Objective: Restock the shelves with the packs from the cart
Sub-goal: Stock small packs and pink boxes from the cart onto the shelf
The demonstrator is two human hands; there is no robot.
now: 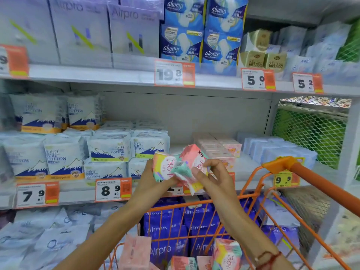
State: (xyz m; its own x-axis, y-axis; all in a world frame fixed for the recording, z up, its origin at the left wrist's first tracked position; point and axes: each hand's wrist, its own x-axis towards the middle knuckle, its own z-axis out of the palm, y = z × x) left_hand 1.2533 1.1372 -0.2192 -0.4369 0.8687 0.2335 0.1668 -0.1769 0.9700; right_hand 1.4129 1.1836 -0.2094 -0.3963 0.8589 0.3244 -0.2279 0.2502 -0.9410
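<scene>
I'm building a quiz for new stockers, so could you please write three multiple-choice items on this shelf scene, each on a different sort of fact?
1. Where do the stocked pink packs sit on the middle shelf?
A. Right of the Pure Cotton packs
B. Left of them
C. On the shelf above

2. What colour is the cart frame?
A. Blue
B. Orange
C. Green

3. What are the hands doing?
A. Hanging idle
B. Pushing the cart
C. Gripping colourful packs

Answers: 1 A, the pink stack lies past the gap, right of the mountain-printed packs. 2 B, handle and wires are orange. 3 C, left hand holds one colourful pack, right hand another.
</scene>
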